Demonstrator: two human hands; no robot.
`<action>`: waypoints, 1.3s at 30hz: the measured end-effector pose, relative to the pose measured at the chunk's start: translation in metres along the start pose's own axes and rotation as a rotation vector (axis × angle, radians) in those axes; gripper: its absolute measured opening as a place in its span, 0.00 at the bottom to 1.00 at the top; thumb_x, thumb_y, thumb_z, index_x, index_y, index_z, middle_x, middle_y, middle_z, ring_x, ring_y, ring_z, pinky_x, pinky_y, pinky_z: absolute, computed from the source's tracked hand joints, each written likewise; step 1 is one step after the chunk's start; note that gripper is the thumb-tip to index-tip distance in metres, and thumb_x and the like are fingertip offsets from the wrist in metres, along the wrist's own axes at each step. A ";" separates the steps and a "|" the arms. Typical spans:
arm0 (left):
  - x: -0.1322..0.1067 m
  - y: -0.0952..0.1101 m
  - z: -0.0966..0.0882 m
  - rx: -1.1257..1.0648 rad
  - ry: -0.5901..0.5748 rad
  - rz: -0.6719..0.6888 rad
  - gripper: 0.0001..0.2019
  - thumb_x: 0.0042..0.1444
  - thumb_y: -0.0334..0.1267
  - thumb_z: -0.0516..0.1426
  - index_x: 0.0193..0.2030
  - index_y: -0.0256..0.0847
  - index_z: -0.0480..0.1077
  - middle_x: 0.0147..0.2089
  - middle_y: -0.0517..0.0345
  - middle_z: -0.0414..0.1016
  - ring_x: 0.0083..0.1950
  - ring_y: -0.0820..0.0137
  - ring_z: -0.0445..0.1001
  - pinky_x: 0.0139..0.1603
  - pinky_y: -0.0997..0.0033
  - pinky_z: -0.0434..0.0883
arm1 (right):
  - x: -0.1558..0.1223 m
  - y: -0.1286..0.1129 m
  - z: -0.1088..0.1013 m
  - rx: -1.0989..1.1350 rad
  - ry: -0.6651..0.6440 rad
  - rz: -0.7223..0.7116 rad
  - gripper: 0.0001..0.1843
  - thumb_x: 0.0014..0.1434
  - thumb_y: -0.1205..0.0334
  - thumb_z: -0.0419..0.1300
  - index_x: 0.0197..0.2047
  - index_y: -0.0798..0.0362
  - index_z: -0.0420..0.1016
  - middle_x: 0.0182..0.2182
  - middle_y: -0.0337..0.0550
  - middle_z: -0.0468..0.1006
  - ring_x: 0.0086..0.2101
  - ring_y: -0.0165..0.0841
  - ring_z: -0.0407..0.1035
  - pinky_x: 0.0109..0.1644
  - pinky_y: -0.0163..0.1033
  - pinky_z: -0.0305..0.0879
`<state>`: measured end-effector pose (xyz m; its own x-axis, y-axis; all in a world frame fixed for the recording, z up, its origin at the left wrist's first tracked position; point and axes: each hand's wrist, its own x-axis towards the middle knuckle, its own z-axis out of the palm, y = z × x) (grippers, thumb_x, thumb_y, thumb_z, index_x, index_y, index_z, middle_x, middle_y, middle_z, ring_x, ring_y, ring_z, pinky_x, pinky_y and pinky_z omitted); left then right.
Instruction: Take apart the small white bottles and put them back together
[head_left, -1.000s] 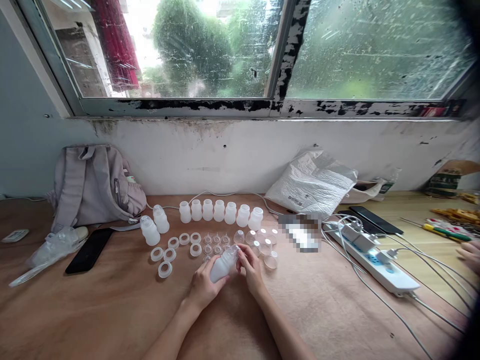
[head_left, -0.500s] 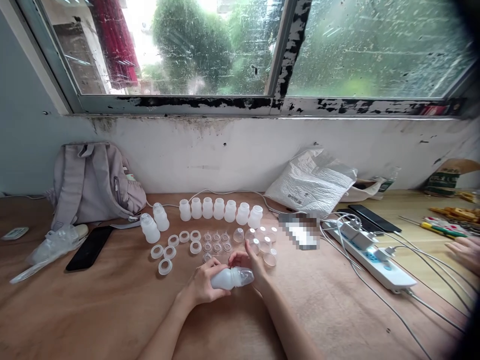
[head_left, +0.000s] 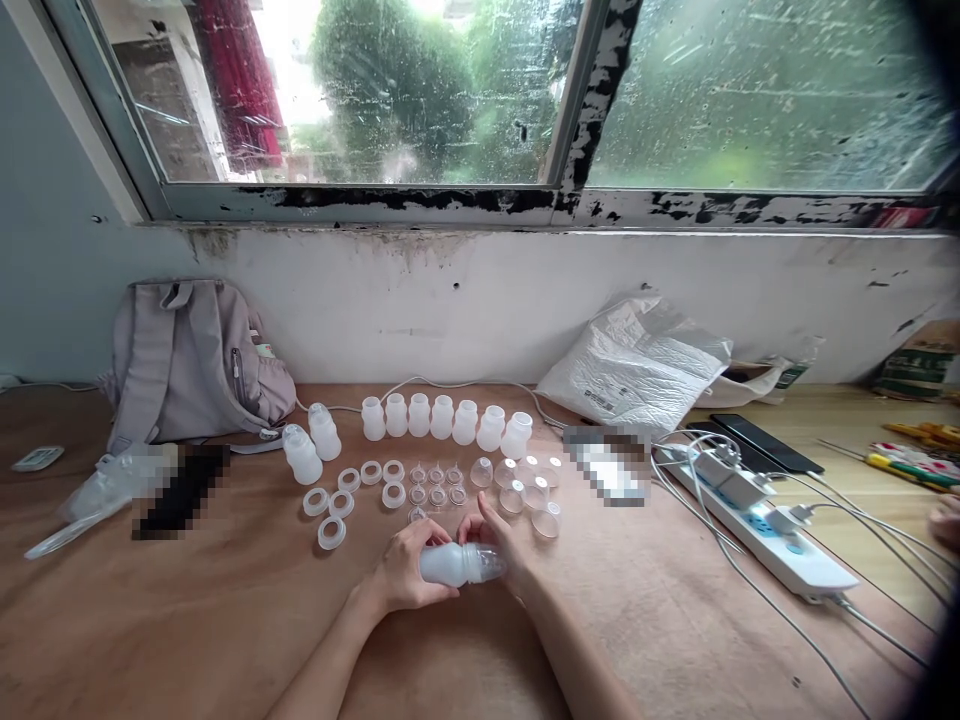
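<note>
A small white baby bottle [head_left: 442,566] lies on its side in the air between my hands, its clear cap [head_left: 486,563] pointing right. My left hand [head_left: 401,563] wraps round the bottle's body. At the cap end, my right hand [head_left: 506,545] has its palm against the cap and its fingers behind the bottle, thumb raised. Just beyond are clear nipples [head_left: 436,476] in rows, white rings [head_left: 331,533] to the left and clear domed caps [head_left: 546,520] to the right. Farther back stands a row of open bottles [head_left: 442,416], with two capped bottles [head_left: 302,455] left of it.
A grey backpack [head_left: 176,360], a plastic bag [head_left: 116,490] and a blurred dark object [head_left: 184,490] are on the left. To the right lie a silver mailer bag [head_left: 637,365], a power strip [head_left: 799,560] with trailing cables and phones [head_left: 765,443]. Another person's hand [head_left: 946,520] shows at the right edge.
The view has shifted slightly. Both my hands keep hold of the bottle, in nearly the same pose. The other person's hand has mostly slipped out at the right edge.
</note>
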<state>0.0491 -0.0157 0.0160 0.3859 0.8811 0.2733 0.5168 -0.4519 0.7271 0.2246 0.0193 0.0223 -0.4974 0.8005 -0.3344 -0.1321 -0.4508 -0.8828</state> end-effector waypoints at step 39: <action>-0.015 0.000 0.017 0.357 0.238 0.125 0.21 0.47 0.52 0.54 0.41 0.38 0.63 0.35 0.51 0.69 0.37 0.63 0.67 0.37 0.64 0.66 | -0.010 -0.014 0.020 -0.293 0.026 -0.412 0.26 0.53 0.42 0.47 0.24 0.56 0.72 0.24 0.42 0.71 0.27 0.31 0.62 0.32 0.36 0.55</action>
<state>0.0562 -0.0310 0.0013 0.2972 0.8051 0.5133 0.7247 -0.5402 0.4279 0.2148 0.0099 0.0448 -0.4330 0.8996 0.0565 -0.0652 0.0312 -0.9974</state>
